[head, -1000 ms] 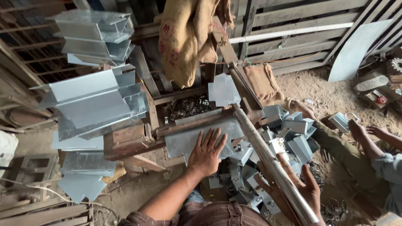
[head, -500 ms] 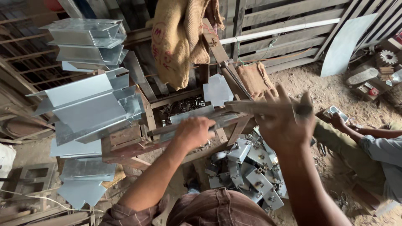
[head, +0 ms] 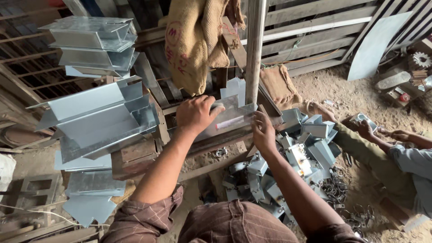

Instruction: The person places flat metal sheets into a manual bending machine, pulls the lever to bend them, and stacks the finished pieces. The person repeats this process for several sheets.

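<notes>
Left hand lies knuckles-up on a metal sheet, fingers curled over its far edge. Right hand pinches the sheet's right edge. Sheet rests on the wooden bench, beside an upright lever. Judged thin, light, stiff, sharp-edged and slippery; best gripped at opposite edges. Folded pieces stack left; small brackets are heaped right, near another person's hand.
</notes>
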